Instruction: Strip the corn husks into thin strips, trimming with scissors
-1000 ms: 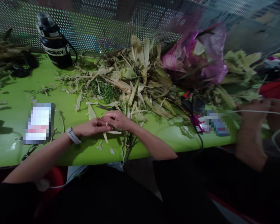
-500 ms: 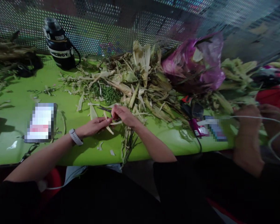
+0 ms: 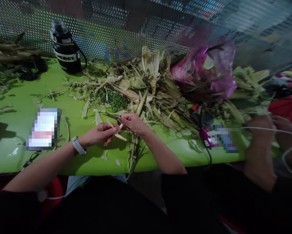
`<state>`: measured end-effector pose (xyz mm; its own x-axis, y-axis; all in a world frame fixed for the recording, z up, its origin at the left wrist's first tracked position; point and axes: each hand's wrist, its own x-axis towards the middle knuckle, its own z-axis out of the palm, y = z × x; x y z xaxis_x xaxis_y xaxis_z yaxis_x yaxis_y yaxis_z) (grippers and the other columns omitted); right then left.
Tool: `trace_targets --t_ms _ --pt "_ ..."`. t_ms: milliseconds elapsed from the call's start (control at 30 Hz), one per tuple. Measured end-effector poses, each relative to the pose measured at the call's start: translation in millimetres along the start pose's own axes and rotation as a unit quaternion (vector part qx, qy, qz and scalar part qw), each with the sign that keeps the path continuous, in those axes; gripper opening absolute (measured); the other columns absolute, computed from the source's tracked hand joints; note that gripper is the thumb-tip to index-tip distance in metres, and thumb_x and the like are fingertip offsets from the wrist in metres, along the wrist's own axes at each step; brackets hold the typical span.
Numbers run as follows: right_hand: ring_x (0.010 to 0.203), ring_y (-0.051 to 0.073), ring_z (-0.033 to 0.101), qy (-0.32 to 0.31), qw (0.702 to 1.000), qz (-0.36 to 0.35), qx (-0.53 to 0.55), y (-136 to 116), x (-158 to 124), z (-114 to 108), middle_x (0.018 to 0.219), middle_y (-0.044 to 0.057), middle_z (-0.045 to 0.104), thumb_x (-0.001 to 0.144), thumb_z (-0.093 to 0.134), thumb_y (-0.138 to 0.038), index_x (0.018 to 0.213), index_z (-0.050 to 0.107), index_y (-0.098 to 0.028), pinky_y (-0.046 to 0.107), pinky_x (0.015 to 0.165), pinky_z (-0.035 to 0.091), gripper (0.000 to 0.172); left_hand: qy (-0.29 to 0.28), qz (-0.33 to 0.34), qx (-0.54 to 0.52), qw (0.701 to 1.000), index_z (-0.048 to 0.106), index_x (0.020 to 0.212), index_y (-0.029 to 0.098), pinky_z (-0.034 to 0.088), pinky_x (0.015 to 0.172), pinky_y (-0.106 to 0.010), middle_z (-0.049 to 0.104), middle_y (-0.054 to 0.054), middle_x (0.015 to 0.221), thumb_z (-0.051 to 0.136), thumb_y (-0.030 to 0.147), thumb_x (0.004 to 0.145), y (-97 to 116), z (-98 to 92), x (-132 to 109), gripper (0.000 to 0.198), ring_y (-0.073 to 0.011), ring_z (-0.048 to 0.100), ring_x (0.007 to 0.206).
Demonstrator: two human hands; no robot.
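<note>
My left hand (image 3: 102, 132), with a pale watch on its wrist, pinches a narrow cream strip of corn husk (image 3: 120, 136) over the green table. Close beside it, my right hand (image 3: 134, 124) is closed around a pair of scissors (image 3: 110, 115), whose dark blades point left. Its thumb and finger also meet near the husk strip's end; the handles are mostly hidden. Behind both hands spreads a heap of dried corn husks (image 3: 158, 94). Small pale scraps (image 3: 118, 162) lie in front of them.
The green table (image 3: 87, 165) also bears a black bottle (image 3: 67, 58), a phone (image 3: 43, 130), a pink plastic bag (image 3: 199, 71), a second phone (image 3: 226, 139) and a white cable (image 3: 260, 129). A co-worker's hands (image 3: 260, 125) are at the right. Perforated metal (image 3: 107, 29) stands behind.
My hands have drawn the husk strip and the fingers closer together, with the right fingers opening slightly toward the strip. The scissors stay in my right hand. The whole view has shifted slightly.
</note>
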<state>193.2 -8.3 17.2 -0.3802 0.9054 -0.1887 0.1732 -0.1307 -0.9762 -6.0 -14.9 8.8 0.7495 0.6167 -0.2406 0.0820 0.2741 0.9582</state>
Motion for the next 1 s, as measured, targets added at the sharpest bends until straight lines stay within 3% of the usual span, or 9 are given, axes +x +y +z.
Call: trace_targets --t_ms 133,267,400,533,633,767,1000 --pt "0.037 0.005 0.034 0.004 0.999 -0.002 -0.032 -2.0 -3.1 1.4 0.043 -0.007 0.043 0.069 0.070 -0.066 0.056 0.051 -0.018 0.023 0.039 0.020 0.054 -0.003 0.018 0.048 0.999 0.057 0.076 0.014 0.045 0.051 -0.020 0.061 0.000 0.054 0.052 0.047 0.093 0.2 0.1 2.5 0.038 -0.0082 0.056 0.047" --pt "0.044 0.006 0.028 0.085 0.994 -0.048 -0.058 -1.1 -3.0 7.2 0.044 -0.007 0.035 0.077 0.067 -0.059 0.052 0.046 -0.018 0.024 0.044 0.019 0.052 -0.009 0.015 0.067 0.998 0.058 0.081 0.013 0.037 0.044 -0.018 0.065 -0.001 0.054 0.052 0.048 0.093 0.9 -0.1 3.9 0.037 -0.0066 0.051 0.042" --pt "0.045 0.006 0.028 0.116 0.989 -0.076 -0.055 1.4 -0.3 6.4 0.046 -0.007 0.033 0.077 0.065 -0.062 0.052 0.045 -0.018 0.024 0.046 0.021 0.054 -0.001 0.034 0.053 0.998 0.057 0.090 0.012 0.037 0.043 -0.018 0.067 -0.001 0.056 0.054 0.046 0.092 1.4 3.1 3.2 0.034 -0.0059 0.050 0.041" --pt "0.045 0.008 0.041 0.132 0.988 -0.085 -0.005 2.0 -0.1 -2.5 0.050 -0.003 0.047 0.081 0.052 -0.072 0.062 0.053 -0.018 0.025 0.047 0.030 0.058 0.029 0.060 -0.054 0.996 0.047 0.114 0.015 0.055 0.061 -0.025 0.074 -0.006 0.083 0.062 0.044 0.089 -2.4 3.9 3.7 0.041 -0.0145 0.070 0.073" --pt "0.048 0.010 0.047 0.113 0.991 -0.075 -0.005 0.1 -2.6 -5.0 0.054 -0.002 0.052 0.085 0.043 -0.074 0.067 0.054 -0.018 0.025 0.049 0.034 0.060 0.052 0.077 -0.112 0.989 0.042 0.119 0.018 0.059 0.067 -0.028 0.073 -0.008 0.097 0.067 0.039 0.086 -5.1 0.8 5.4 0.047 -0.0184 0.072 0.089" --pt "0.051 0.010 0.045 0.071 0.986 -0.110 -0.101 -0.1 -4.4 1.1 0.055 -0.003 0.052 0.083 0.059 -0.062 0.068 0.052 -0.018 0.024 0.051 0.035 0.047 0.063 0.083 -0.119 0.987 0.043 0.112 0.017 0.060 0.065 -0.029 0.074 -0.006 0.087 0.070 0.042 0.083 -6.5 -2.0 7.0 0.046 -0.0186 0.073 0.081" --pt "0.052 0.010 0.040 0.090 0.974 -0.152 -0.140 4.1 -3.1 5.3 0.057 -0.004 0.047 0.088 0.056 -0.047 0.068 0.051 -0.019 0.024 0.053 0.033 0.035 0.107 0.108 -0.131 0.980 0.045 0.107 0.019 0.059 0.068 -0.030 0.074 -0.003 0.080 0.069 0.044 0.083 -11.5 0.4 5.3 0.042 -0.0172 0.073 0.073"
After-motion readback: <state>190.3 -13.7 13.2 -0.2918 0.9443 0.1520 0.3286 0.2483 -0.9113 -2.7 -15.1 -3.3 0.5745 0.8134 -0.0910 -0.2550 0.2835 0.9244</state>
